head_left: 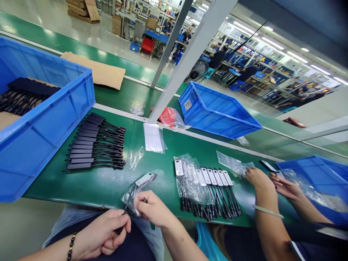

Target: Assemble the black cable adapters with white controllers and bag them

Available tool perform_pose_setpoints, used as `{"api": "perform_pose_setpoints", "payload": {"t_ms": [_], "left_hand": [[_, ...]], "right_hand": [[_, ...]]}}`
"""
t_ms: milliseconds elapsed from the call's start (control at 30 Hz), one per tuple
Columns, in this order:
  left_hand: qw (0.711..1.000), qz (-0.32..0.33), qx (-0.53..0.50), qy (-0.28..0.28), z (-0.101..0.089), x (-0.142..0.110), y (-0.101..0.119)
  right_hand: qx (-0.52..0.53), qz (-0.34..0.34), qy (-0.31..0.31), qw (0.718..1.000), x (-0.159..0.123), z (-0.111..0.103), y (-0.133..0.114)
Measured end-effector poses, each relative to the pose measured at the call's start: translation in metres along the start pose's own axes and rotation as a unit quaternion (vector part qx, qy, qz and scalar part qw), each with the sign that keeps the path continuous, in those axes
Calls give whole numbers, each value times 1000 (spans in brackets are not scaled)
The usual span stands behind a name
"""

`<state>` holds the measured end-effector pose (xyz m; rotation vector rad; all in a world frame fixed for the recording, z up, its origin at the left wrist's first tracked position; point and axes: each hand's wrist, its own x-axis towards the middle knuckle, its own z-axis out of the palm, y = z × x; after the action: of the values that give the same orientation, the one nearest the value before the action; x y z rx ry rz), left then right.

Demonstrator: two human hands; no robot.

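In front of me, at the table's edge, is a small grey rectangular module [144, 179] with black cables, partly in a clear plastic bag. My right hand [152, 208] is closed on its bagged cables. My left hand [110, 232], wearing a beaded bracelet, pinches a black cable end just left of the right hand. Beyond the left hand lies a row of dark modules [83, 154] with their cables pointing right. To the right, several light-faced modules [210, 176] lie side by side, cables toward me, some under clear bags. Exactly how far the bag covers the held module is unclear.
A large blue bin [54, 108] with dark modules stands at left. A stack of clear bags [154, 138] lies mid-table. Another blue bin [217, 110] stands behind a metal post [178, 72]. At right, a co-worker's hands [259, 177] are near a module and a third bin [326, 168].
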<state>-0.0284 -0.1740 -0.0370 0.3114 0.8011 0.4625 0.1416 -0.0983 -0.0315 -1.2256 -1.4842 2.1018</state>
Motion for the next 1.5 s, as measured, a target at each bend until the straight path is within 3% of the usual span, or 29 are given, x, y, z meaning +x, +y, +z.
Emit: {"api": "perform_pose_setpoints", "payload": {"t_ms": [133, 233, 333, 467, 533, 600, 667, 733, 900, 967, 1100, 1200, 1300, 1433, 1500], "left_hand": [[999, 29, 11, 28, 3, 0, 0], [998, 55, -14, -27, 6, -2, 5], [991, 56, -102, -63, 9, 3, 11], [981, 115, -146, 49, 12, 19, 18], [980, 144, -118, 70, 15, 25, 21], [984, 159, -70, 49, 19, 27, 24], [984, 172, -14, 38, 24, 28, 27], [983, 180, 19, 42, 28, 28, 30], [985, 171, -3, 26, 31, 31, 31], [984, 171, -30, 29, 30, 34, 31], [975, 193, -96, 54, 33, 47, 37], [976, 194, -95, 24, 37, 54, 43], [983, 173, -56, 1, 39, 55, 45], [984, 165, 52, 34, 31, 42, 45], [973, 182, 130, 50, 23, 31, 44]], "right_hand": [[37, -7, -38, 999, -4, -2, -3], [65, -35, -64, 995, -11, -6, -10], [24, -81, -120, 989, -19, -5, -16], [-63, -133, -165, 975, -23, -8, -17], [-84, -115, -99, 985, -20, -15, -15], [-66, -81, 26, 994, -13, -25, -14], [-26, -59, 142, 988, -3, -32, -14], [20, -64, 203, 977, 7, -35, -17], [138, -101, 185, 968, 23, -33, -23], [142, -103, 190, 966, 23, -29, -22], [-35, -143, 210, 967, 10, -19, -22], [-158, -130, 224, 953, -4, -23, -26], [-298, -81, 287, 907, -13, -48, -34], [-554, 60, 336, 759, -14, -99, -41], [-605, 121, 344, 708, -12, -119, -42]]}}
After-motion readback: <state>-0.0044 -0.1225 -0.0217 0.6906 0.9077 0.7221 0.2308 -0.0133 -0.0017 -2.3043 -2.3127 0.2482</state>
